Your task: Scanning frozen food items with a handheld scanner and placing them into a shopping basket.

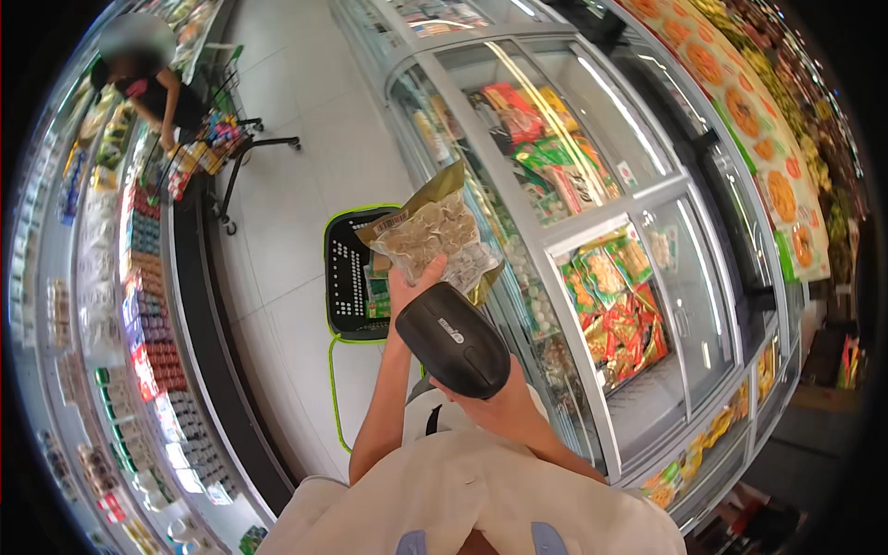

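My left hand grips the lower edge of a clear and gold plastic food package, thumb on its front; a barcode shows near its upper left corner. My right hand is closed around the handle of a black handheld barcode scanner, whose head covers part of my fingers and points up toward the package. Beyond and to the left of the package, a black shopping basket with a lime-green rim stands on the floor, with several packaged goods inside, partly hidden by the package and my left hand.
Glass-topped chest freezers with bagged frozen food line the right side. Refrigerated shelves of bottles and cartons run along the left. At the upper left, a person leans beside a loaded shopping cart. Light tiled floor lies between.
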### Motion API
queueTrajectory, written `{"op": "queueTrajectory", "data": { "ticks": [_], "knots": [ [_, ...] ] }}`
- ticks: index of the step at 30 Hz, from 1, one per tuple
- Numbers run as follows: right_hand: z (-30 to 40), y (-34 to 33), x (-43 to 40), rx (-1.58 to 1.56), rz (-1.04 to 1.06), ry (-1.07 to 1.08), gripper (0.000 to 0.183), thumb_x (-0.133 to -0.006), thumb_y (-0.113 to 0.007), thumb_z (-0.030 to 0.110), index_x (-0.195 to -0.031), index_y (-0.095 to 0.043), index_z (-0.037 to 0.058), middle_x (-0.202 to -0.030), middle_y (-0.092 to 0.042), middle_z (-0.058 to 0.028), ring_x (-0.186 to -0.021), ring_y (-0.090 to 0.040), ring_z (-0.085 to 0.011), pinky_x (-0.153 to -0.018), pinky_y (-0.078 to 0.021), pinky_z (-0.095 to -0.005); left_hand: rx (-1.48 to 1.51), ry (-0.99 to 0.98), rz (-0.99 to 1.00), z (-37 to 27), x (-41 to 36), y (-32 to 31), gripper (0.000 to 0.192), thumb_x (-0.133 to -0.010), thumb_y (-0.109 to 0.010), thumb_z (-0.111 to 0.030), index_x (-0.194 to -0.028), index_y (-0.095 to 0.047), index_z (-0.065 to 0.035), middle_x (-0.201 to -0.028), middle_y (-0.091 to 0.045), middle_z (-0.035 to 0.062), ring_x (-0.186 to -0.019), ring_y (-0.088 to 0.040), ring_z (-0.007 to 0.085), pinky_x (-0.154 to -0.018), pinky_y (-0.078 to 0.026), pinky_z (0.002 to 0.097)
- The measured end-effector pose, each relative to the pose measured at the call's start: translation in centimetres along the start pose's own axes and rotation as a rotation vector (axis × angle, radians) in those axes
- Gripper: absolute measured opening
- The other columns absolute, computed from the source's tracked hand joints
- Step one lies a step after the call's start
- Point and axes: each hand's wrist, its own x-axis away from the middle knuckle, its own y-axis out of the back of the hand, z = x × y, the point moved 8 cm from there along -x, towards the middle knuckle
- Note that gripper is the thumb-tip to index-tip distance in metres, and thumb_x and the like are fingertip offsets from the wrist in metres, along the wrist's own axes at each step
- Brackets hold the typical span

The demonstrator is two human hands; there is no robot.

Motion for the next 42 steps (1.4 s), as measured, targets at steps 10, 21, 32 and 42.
{"op": "queueTrajectory", "data": {
  "ticks": [10, 21, 32, 42],
  "knots": [
    [-0.7, 11.8, 14.4, 0.039, -0.529, 0.136, 0.02, -0.087, -0.076, 0.005, -0.106, -0.07, -0.0004, -0.081, -0.07, -0.0043, -0.073, -0.059, -0.0081, -0.066, -0.0495, -0.0272, -0.183, 0.059, 0.651, 15.5, 8.1, -9.8, 0.028, -0.098, -0.067, -0.016, -0.122, -0.061, -0.0025, -0.105, -0.069, 0.0066, -0.088, -0.067, 0.0134, -0.073, -0.056, 0.0296],
    [-4.6, 18.5, 24.5, -0.209, -0.862, 0.192, 0.019, -0.094, -0.074, 0.016, -0.104, -0.069, 0.0005, -0.072, -0.063, 0.0014, -0.062, -0.053, -0.0041, -0.055, -0.0426, -0.0239, -0.333, 0.081, 0.586, 15.1, 14.6, -17.1, 0.058, -0.098, -0.067, -0.039, -0.133, -0.057, 0.0055, -0.127, -0.064, 0.0113, -0.113, -0.059, 0.0179, -0.102, -0.043, 0.0336],
    [-4.0, 27.9, 30.1, -0.147, -1.094, 0.295, 0.019, -0.099, -0.067, 0.02, -0.098, -0.066, 0.0011, -0.072, -0.062, -0.0019, -0.054, -0.055, -0.0072, -0.045, -0.0401, -0.0234, -0.299, 0.005, 0.716, 13.9, 17.2, -22.3, 0.048, -0.1, -0.065, -0.033, -0.131, -0.059, 0.0024, -0.124, -0.065, 0.0097, -0.114, -0.06, 0.0167, -0.102, -0.044, 0.0324],
    [-8.0, 29.0, 26.4, -0.404, -1.026, 0.473, 0.037, -0.101, -0.066, 0.02, -0.131, -0.059, -0.0002, -0.118, -0.067, -0.0084, -0.105, -0.063, -0.012, -0.085, -0.0584, -0.0328, 0.417, 1.396, 1.118, 23.7, 28.1, -22.0, 0.05, -0.104, -0.05, -0.043, -0.117, -0.05, 0.0054, -0.062, -0.043, 0.0002, -0.039, -0.038, 0.0133, -0.032, -0.032, 0.0251]
  ]
}}
